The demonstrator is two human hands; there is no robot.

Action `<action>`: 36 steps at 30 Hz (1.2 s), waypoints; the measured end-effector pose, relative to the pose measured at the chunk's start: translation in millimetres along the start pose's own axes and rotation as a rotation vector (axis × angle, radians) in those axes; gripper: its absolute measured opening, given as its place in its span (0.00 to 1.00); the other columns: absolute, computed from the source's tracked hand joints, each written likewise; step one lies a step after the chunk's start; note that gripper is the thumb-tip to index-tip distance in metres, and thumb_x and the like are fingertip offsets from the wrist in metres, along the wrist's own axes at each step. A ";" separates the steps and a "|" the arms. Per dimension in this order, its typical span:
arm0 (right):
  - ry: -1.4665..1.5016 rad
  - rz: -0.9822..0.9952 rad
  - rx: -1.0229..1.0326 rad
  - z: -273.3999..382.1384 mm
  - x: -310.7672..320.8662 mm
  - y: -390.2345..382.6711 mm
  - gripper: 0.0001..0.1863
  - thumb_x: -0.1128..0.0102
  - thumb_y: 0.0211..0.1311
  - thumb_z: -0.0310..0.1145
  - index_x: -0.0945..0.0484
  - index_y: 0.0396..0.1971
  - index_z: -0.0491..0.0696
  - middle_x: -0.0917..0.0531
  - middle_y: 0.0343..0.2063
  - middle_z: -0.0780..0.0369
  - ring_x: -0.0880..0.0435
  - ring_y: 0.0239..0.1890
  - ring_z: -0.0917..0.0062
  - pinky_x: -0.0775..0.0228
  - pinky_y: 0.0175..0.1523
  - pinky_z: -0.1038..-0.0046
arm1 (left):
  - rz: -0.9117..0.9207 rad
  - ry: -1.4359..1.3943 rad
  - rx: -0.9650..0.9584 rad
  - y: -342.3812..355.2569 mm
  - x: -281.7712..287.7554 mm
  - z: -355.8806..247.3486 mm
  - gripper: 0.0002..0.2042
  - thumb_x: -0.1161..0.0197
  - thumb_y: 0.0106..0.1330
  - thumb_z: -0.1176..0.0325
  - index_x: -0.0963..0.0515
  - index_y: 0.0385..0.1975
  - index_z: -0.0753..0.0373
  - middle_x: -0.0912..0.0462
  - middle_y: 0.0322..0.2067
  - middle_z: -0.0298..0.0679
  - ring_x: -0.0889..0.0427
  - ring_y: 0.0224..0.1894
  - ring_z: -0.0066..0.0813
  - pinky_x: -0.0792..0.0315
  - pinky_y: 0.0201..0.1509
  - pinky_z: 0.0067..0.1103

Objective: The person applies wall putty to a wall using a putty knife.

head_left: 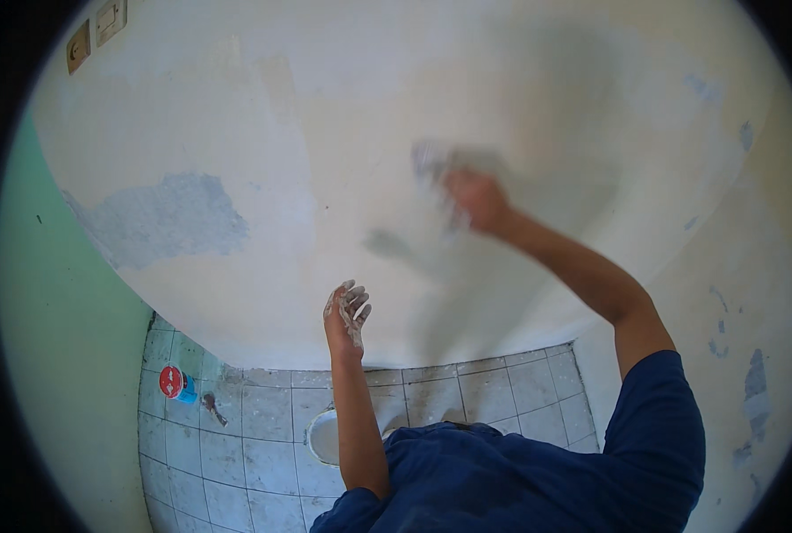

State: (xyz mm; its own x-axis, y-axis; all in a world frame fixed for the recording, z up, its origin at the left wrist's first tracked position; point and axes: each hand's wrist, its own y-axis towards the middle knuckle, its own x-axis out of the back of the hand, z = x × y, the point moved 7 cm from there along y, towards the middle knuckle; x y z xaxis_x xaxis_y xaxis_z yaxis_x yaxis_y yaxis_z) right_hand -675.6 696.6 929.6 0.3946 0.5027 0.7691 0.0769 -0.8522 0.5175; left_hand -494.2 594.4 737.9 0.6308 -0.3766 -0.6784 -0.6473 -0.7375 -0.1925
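Observation:
My right hand [477, 195] is raised against the cream wall [360, 133], its fingers closed and smeared by motion. Something flat and greyish-white [428, 162] shows at the fingers, too blurred to name. Lower and to the left, my left hand [349, 313] is held up in front of the wall with its fingers loosely curved and apart. White paste coats its fingers and palm, and it holds nothing. Grey patches mark the wall, with a large one [169, 222] at the left.
On the tiled floor [267, 462] stands a blue container with a red lid [176, 383], beside a dark brush-like thing [213, 409]. A white bucket [323, 437] is partly hidden by my left forearm. Green wall [67, 311] at left; switch and socket plates [111, 19] at upper left.

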 end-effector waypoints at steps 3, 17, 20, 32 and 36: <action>0.163 0.474 0.132 61.8 -52.0 -36.2 0.19 0.46 0.37 0.32 0.29 0.36 0.49 0.29 0.40 0.59 0.29 0.41 0.67 0.32 0.38 0.69 | 0.036 0.015 -0.031 -7.8 -1.1 -12.0 0.16 0.51 0.55 0.60 0.32 0.40 0.62 0.28 0.33 0.37 0.30 0.36 0.25 0.36 0.39 0.22; -0.117 -0.513 0.017 -9.7 85.5 64.3 0.18 0.45 0.36 0.32 0.28 0.34 0.46 0.25 0.31 0.58 0.27 0.36 0.66 0.32 0.38 0.70 | -0.035 -0.047 0.012 3.0 21.7 -3.6 0.16 0.52 0.56 0.61 0.33 0.40 0.63 0.28 0.35 0.38 0.30 0.36 0.26 0.37 0.40 0.22; 0.086 0.045 0.194 56.9 -43.8 -0.1 0.17 0.48 0.39 0.29 0.29 0.35 0.48 0.27 0.34 0.62 0.29 0.42 0.71 0.30 0.36 0.69 | -0.043 -0.048 -0.004 0.4 23.0 -8.4 0.16 0.52 0.56 0.61 0.32 0.40 0.63 0.28 0.34 0.38 0.30 0.36 0.26 0.36 0.40 0.23; 0.000 -0.617 0.026 -11.3 166.7 123.9 0.12 0.42 0.39 0.29 0.28 0.28 0.44 0.26 0.27 0.56 0.28 0.32 0.62 0.37 0.39 0.65 | -0.020 -0.056 -0.064 -4.8 39.8 -16.4 0.18 0.52 0.55 0.59 0.34 0.42 0.64 0.31 0.36 0.39 0.32 0.39 0.28 0.38 0.42 0.24; -0.016 -0.550 0.153 23.9 80.6 99.0 0.15 0.48 0.39 0.27 0.28 0.33 0.43 0.25 0.30 0.55 0.27 0.35 0.63 0.34 0.40 0.67 | -0.043 -0.063 -0.061 -4.0 46.8 -17.6 0.18 0.52 0.55 0.59 0.34 0.41 0.64 0.30 0.36 0.39 0.31 0.37 0.28 0.37 0.41 0.23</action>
State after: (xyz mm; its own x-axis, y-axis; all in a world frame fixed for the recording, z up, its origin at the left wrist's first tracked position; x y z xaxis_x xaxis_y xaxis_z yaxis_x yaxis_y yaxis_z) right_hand -614.3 649.3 1033.9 0.2725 0.8771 0.3955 0.4063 -0.4775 0.7790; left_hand -454.6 569.8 719.4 0.6281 -0.3093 -0.7141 -0.5917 -0.7858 -0.1801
